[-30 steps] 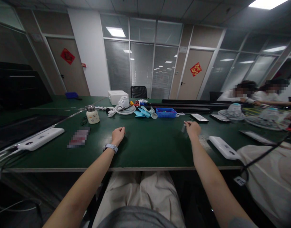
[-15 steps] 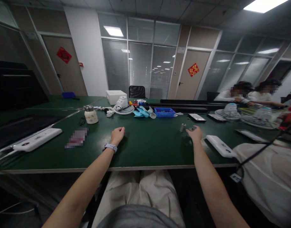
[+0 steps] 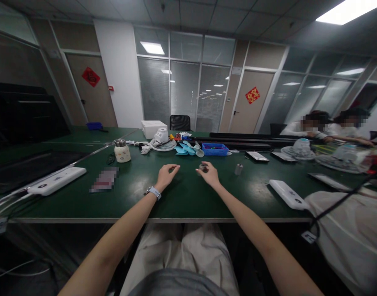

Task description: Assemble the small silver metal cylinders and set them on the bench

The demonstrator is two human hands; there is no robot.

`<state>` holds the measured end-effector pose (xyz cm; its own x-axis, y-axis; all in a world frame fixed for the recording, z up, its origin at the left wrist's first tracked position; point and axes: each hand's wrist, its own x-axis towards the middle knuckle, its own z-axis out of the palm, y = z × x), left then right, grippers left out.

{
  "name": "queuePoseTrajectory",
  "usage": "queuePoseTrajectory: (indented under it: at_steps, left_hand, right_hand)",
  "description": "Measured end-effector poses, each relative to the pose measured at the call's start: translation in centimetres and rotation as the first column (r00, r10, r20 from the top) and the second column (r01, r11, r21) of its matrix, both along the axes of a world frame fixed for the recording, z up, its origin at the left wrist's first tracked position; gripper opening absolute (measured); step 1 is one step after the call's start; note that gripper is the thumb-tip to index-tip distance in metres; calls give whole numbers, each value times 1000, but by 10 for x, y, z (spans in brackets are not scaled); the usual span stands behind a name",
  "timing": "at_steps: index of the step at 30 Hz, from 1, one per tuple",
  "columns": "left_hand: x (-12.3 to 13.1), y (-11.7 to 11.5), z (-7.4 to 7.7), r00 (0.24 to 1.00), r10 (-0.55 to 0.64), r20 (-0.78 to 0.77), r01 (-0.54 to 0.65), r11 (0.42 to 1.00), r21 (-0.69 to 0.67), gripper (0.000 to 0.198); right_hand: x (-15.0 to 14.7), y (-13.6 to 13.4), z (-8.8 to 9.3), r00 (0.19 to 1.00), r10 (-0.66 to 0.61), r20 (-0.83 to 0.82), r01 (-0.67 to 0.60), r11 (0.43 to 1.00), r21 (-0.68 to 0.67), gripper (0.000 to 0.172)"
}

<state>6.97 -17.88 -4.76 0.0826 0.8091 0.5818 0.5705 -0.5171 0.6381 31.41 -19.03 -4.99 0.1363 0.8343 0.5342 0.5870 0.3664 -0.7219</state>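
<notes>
Wrinkled cloth trousers (image 3: 182,246) nearest, then smooth semi-gloss green tabletop (image 3: 188,201). L hand (image 3: 166,176): fingers loosely bent, part-open, free. R hand (image 3: 211,176): thumb + fingertips pinching small dark metallic pc (image 3: 203,166), detail blurred, to right of L hand. Silver cyl. (image 3: 238,169) upright further right. Beyond: ribbed white fan grille (image 3: 163,145).

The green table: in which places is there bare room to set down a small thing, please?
Bare tabletop shows between the left forearm and right forearm, and between the standing metal cylinder and the white device on the right. Crowded: the far middle, with white fan, blue blades and blue basket.
</notes>
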Motion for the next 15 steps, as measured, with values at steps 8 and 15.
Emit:
queuePoseTrajectory:
  at_steps: [8,15]
  left_hand:
    - [23,4,6,997,-59,43,55,996,76,23]
    - [20,8,15,973,-53,225,55,998,-3,23]
  right_hand:
    - [-84,20,-15,978,206,-2,-206,977,-63,58]
    - [-89,13,-16,981,188,44,-185,980,-77,55]
